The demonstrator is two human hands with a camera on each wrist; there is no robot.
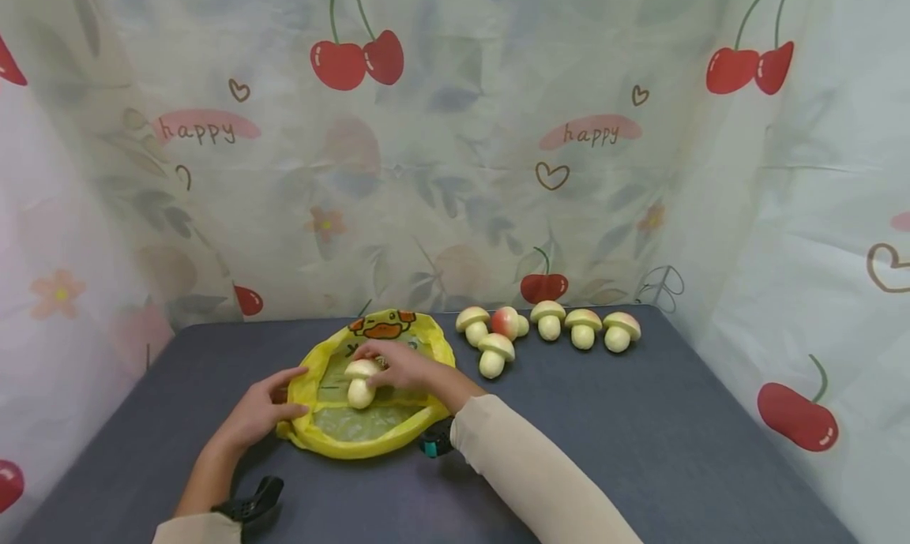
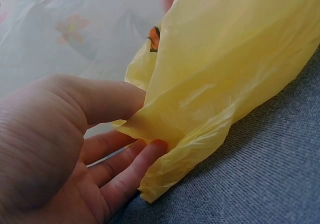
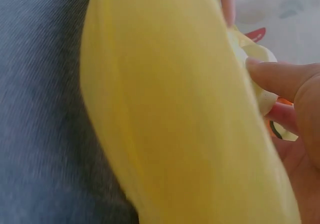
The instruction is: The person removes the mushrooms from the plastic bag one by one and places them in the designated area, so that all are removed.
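Observation:
A yellow plastic bag (image 1: 359, 447) with a duck face printed on it lies with its mouth spread wide. My left hand (image 1: 259, 408) grips its left edge; the left wrist view has the thumb and fingers on either side of the thin yellow film (image 2: 200, 99). Inside the mouth of the bag, my right hand (image 1: 401, 364) holds a toy mushroom (image 1: 361, 382) with a pale cap and cream stem, stem downward. From the right wrist, the bag's yellow side (image 3: 170, 104) fills the middle and hides most of the mushroom, while the thumb (image 3: 280, 78) rests against its pale surface.
Several more mushrooms stand or lie at the back right of the dark table (image 1: 604, 433), among them a red-capped one (image 1: 506, 323) on its side and one nearer (image 1: 495, 354). A cherry-printed curtain (image 1: 455, 173) encloses the table's back and sides.

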